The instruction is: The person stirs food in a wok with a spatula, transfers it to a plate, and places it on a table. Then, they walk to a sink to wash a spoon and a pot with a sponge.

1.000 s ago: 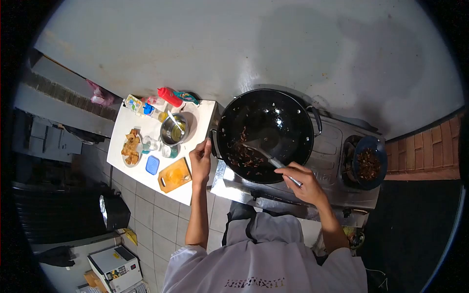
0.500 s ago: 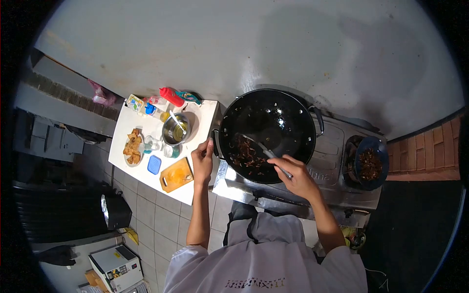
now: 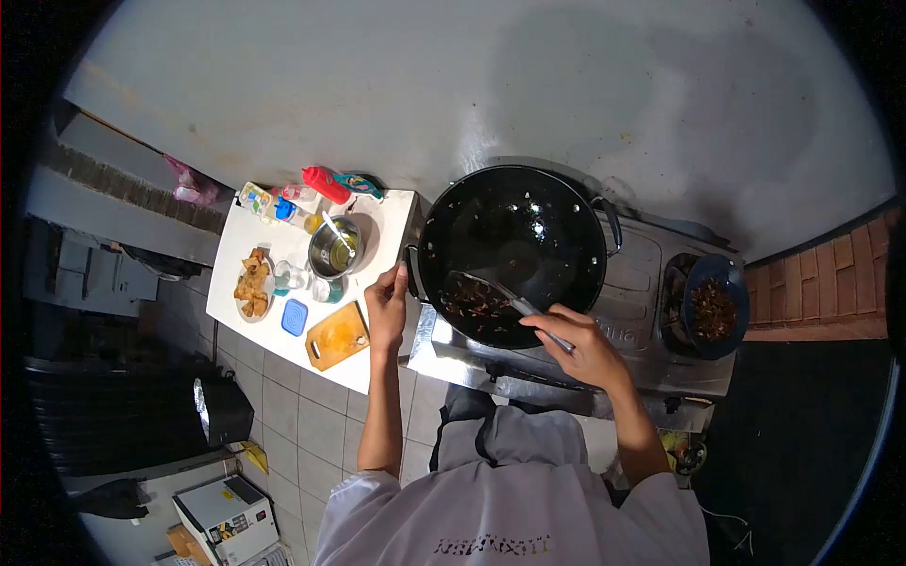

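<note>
Over the stove (image 3: 642,283), left hand (image 3: 387,308) grips the wok (image 3: 538,217) by its handle, right hand (image 3: 580,344) clasps a spatula (image 3: 495,290) among browned shreds (image 3: 472,307), seemingly nearly done; a blue bowl (image 3: 742,302) already holds more.

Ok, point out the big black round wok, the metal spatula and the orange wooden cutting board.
big black round wok (image 3: 543,222), head view, bare far inner wall
metal spatula (image 3: 515,303), head view, bare shaft near blade
orange wooden cutting board (image 3: 337,337), head view, top face

Red bottle (image 3: 326,184), steel bowl (image 3: 335,250), cutting board (image 3: 337,337) on white table (image 3: 387,231)
</note>
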Tool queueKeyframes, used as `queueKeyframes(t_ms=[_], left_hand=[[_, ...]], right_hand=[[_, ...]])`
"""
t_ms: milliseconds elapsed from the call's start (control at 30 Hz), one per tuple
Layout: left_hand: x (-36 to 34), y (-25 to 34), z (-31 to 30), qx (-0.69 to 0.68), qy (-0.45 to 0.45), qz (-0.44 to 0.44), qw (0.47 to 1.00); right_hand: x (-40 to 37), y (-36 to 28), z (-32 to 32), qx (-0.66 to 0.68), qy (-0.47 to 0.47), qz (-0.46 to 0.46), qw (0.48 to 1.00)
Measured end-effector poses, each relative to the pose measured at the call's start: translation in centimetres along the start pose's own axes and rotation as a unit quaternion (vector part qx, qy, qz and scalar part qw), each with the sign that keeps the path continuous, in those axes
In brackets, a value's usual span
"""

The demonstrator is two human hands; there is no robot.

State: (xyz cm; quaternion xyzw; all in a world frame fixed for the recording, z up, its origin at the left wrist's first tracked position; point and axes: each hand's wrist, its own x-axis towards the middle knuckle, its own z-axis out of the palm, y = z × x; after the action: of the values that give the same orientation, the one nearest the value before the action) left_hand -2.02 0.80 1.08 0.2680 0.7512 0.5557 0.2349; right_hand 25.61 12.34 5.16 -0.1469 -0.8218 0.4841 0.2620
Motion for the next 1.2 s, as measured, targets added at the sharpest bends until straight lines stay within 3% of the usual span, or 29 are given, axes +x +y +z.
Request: queueKeyframes(t_ms=[133,267,400,467,500,567,767,833,900,967,1033,1100,1200], left_hand=[[0.2,-0.4,0.1,-0.006,0.006,0.026,1.0],[-0.1,0.3,0.1,0.007,0.007,0.002,1.0],[0.0,0.3,-0.1,0.014,-0.006,-0.006,1.0],[0.0,0.3,0.0,0.014,-0.005,0.004,1.0],[0.0,0.3,0.0,0.015,-0.004,0.013,1.0],[0.0,0.4,0.1,0.019,0.003,0.02,1.0],[0.4,-0.5,-0.3,0.008,-0.019,0.023,1.0],[0.3,-0.1,-0.2,-0.005,-0.026,0.027,0.999],[0.1,0.4,-0.1,0.005,-0.022,0.031,0.999],[0.0,0.6,-0.2,0.001,-0.026,0.023,0.999],[0.1,0.6,-0.5,0.029,-0.044,0.028,0.998],[0.4,0.0,-0.6,0.015,-0.041,0.042,0.998],[0.9,-0.3,-0.9,0.023,-0.064,0.056,0.996]], right_hand=[[-0.5,-0.9,-1.1,-0.035,0.073,-0.003,0.997],[0.1,-0.9,-1.7,-0.098,0.106,0.054,0.988],[1.1,0.1,-0.4,-0.095,0.167,0.043,0.98],[1.9,-0.4,-0.1,-0.082,0.216,0.139,0.963],[2.4,-0.6,-0.2,-0.081,0.214,0.139,0.964],[3.6,-0.8,-0.6,-0.107,0.221,0.235,0.941],[6.6,1.3,-0.6,-0.141,0.232,0.23,0.934],[7.9,0.8,-1.3,-0.118,0.178,0.231,0.949],[8.8,0.8,-1.0,-0.14,0.184,0.204,0.951],[9.8,-1.2,-1.0,-0.035,0.122,0.248,0.96],[10.0,-0.7,-0.4,-0.059,0.121,0.204,0.97],[10.1,-0.4,-0.2,-0.109,0.104,0.059,0.987],[9.6,-1.8,-0.4,-0.088,0.021,0.038,0.995]])
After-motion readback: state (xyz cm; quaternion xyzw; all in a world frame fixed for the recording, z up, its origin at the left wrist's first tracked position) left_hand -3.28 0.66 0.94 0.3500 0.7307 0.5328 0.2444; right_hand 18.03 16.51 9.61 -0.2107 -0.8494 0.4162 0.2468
